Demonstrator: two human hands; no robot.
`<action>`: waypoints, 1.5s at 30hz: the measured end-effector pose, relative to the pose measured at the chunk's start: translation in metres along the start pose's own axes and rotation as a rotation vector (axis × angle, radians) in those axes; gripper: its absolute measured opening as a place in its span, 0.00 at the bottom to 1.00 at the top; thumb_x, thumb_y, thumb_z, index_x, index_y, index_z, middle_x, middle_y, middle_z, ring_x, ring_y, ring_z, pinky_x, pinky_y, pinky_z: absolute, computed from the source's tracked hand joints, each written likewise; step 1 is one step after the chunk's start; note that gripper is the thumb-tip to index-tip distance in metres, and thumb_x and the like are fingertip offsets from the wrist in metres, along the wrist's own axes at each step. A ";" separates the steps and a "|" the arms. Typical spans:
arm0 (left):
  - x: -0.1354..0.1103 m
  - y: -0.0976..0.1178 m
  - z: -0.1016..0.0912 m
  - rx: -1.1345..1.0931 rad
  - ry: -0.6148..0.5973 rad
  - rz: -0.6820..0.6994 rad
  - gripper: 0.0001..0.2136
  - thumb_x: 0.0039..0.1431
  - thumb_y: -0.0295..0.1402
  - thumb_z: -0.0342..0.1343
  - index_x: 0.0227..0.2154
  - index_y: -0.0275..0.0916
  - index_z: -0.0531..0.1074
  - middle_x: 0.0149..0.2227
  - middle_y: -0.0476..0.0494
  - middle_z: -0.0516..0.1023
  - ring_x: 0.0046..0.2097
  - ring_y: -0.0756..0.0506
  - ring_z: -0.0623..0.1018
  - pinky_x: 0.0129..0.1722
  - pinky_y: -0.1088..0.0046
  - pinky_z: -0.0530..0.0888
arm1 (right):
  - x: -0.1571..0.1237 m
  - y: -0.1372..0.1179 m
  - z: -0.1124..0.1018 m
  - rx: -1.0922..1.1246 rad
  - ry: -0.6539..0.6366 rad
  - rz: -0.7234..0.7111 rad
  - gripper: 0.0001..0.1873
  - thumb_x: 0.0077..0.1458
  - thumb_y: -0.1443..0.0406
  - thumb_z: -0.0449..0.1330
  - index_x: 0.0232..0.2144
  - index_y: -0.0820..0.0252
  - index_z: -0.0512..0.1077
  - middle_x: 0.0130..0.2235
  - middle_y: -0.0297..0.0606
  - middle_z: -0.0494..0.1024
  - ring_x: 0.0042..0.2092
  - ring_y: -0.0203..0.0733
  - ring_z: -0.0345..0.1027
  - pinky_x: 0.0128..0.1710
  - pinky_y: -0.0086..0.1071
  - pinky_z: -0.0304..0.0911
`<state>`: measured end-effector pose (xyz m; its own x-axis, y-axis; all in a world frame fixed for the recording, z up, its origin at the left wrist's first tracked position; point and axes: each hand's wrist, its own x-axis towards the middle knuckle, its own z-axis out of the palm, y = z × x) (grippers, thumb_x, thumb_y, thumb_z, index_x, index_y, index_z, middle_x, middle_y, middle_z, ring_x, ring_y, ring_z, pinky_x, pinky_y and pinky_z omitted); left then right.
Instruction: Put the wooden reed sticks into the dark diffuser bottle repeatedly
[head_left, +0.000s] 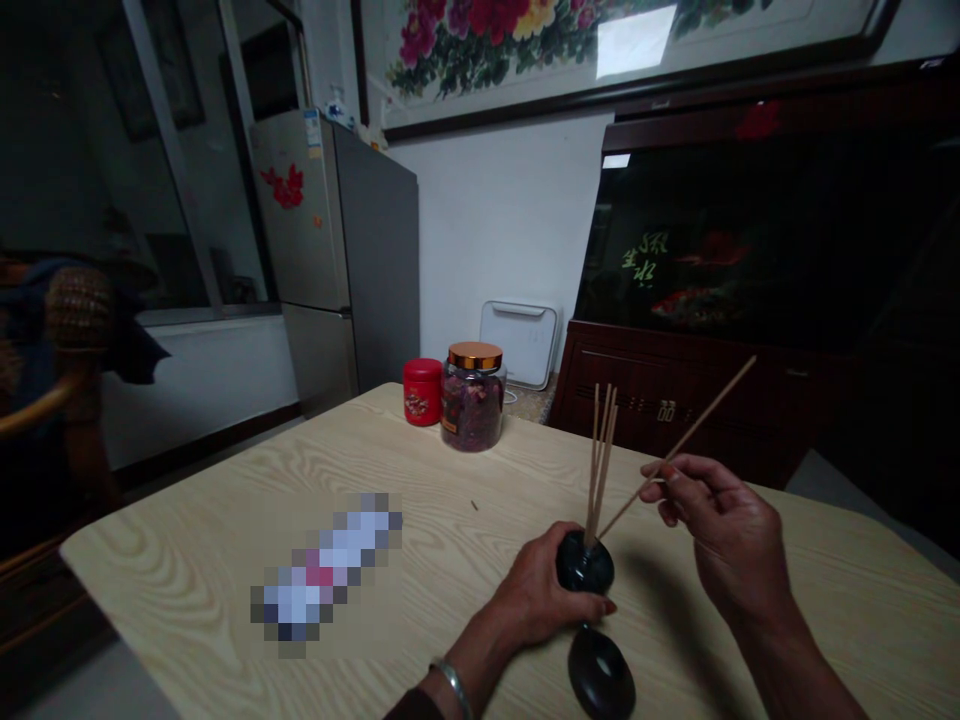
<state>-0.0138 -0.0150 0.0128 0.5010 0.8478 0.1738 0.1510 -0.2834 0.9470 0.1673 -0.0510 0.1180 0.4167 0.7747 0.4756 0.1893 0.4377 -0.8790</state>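
Note:
My left hand [536, 595] is wrapped around a small round black holder [585, 565] standing on the pale wooden table [225, 540]. Several thin incense sticks [600, 455] stand upright in the holder. My right hand [720, 525] pinches one more stick [694, 430] near its middle; that stick slants up to the right and its lower end is at the holder's mouth. A black oval lid or dish [600, 675] lies on the table just in front of the holder.
A blurred oblong packet [326, 575] lies left of my hands. At the table's far edge stand a red tin [422, 392] and a glass jar [473, 398] with a copper lid. Beyond are a fridge [337, 260], a fish tank [750, 240] and a chair [45, 420].

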 end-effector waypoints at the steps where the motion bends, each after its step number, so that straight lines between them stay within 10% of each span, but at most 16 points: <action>1: 0.000 0.000 0.000 0.000 0.001 0.008 0.32 0.38 0.37 0.73 0.50 0.40 0.71 0.40 0.49 0.76 0.40 0.46 0.72 0.37 0.73 0.68 | -0.001 0.000 0.001 -0.023 -0.018 -0.008 0.14 0.51 0.56 0.67 0.32 0.60 0.74 0.31 0.41 0.80 0.27 0.36 0.69 0.23 0.27 0.63; 15: 0.000 0.001 -0.001 0.013 0.000 0.026 0.31 0.38 0.38 0.72 0.49 0.41 0.71 0.38 0.50 0.75 0.39 0.46 0.72 0.37 0.74 0.67 | -0.006 0.022 0.005 -0.413 -0.492 0.037 0.10 0.58 0.57 0.57 0.34 0.57 0.69 0.28 0.33 0.74 0.30 0.40 0.70 0.31 0.33 0.64; 25: 0.003 -0.005 0.003 -0.016 0.007 0.043 0.31 0.38 0.37 0.73 0.48 0.40 0.71 0.40 0.49 0.76 0.40 0.45 0.72 0.38 0.73 0.68 | -0.004 0.023 0.002 -0.482 -0.593 0.033 0.11 0.60 0.56 0.55 0.34 0.57 0.69 0.29 0.32 0.72 0.31 0.39 0.68 0.32 0.33 0.63; 35: 0.003 -0.005 0.001 -0.076 -0.016 0.044 0.33 0.38 0.34 0.72 0.51 0.39 0.70 0.43 0.46 0.78 0.43 0.42 0.75 0.41 0.71 0.70 | -0.011 0.018 -0.013 -0.498 -0.903 0.223 0.20 0.51 0.58 0.65 0.47 0.54 0.70 0.47 0.39 0.77 0.41 0.44 0.73 0.40 0.34 0.67; 45: 0.002 -0.009 -0.001 -0.080 -0.028 0.156 0.43 0.36 0.35 0.73 0.59 0.41 0.63 0.52 0.42 0.75 0.51 0.39 0.75 0.51 0.64 0.71 | -0.023 0.024 0.006 -0.565 -0.900 0.165 0.23 0.47 0.64 0.64 0.47 0.54 0.70 0.43 0.38 0.79 0.44 0.47 0.72 0.44 0.37 0.64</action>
<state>-0.0150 -0.0101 0.0052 0.5368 0.7834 0.3133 0.0022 -0.3727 0.9279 0.1572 -0.0558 0.0862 -0.2890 0.9573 -0.0015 0.6704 0.2012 -0.7142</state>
